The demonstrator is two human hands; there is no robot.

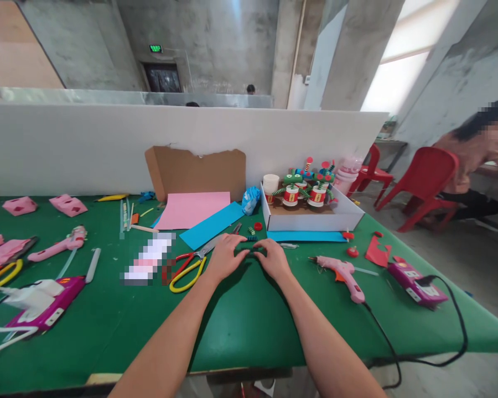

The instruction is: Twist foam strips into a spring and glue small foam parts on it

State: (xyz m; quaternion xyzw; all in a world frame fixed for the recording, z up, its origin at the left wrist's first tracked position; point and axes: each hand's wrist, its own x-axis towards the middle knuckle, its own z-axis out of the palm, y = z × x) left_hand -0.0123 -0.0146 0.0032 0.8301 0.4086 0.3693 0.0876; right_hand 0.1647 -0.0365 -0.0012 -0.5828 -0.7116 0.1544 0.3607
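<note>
Near the middle of the green table, my left hand (228, 255) and my right hand (273, 257) face each other, fingertips close together. Between them is a small dark green folded strip (251, 249), its ends at the fingers and thumbs of both hands, which are closed on it. Just behind the fingertips lie a dark blue folded piece (252, 238), a small green coiled piece (251, 231) and a red cap (258, 226). Scissors with red and yellow handles (187, 276) lie beside my left hand, and a blue paper strip (211, 225) is behind it.
A white box (311, 222) holds small craft figures and cups. To the right are a pink glue gun (344, 272) with a cord and a purple power strip (417, 284). Another glue gun (60, 245) and power strip (58, 309) lie left. A person (468, 149) sits at far right.
</note>
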